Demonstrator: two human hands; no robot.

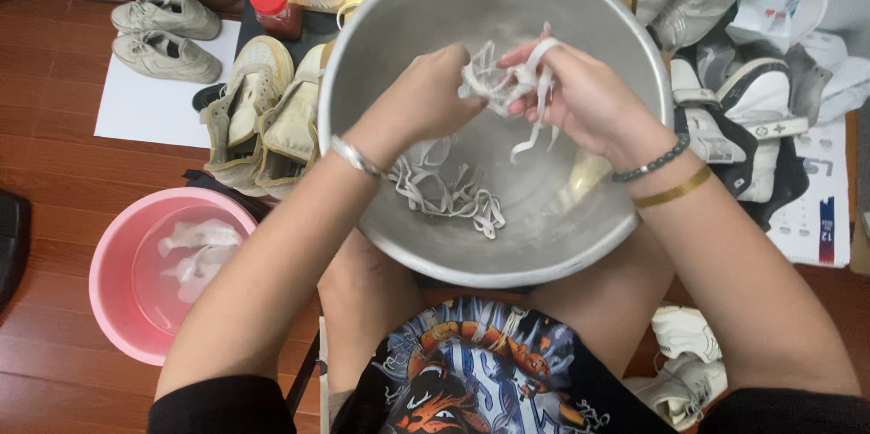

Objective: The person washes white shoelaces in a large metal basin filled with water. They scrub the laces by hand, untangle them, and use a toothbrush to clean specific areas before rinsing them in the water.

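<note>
Head view: hands (pixel 426 99) wringing laces (pixel 494 81).

Pink basin (pixel 113 294) of water on the wooden floor (pixel 45 198), white pieces soaking inside. Beige sneakers (pixel 168 35) on white paper (pixel 149 112), red-capped jar (pixel 275 8) nearby. More white shoes (pixel 752 99) piled opposite.

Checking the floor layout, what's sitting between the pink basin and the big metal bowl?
In the head view, only the person's left forearm crosses above that gap between pink basin and metal bowl; beneath it is bare wooden floor.
</note>
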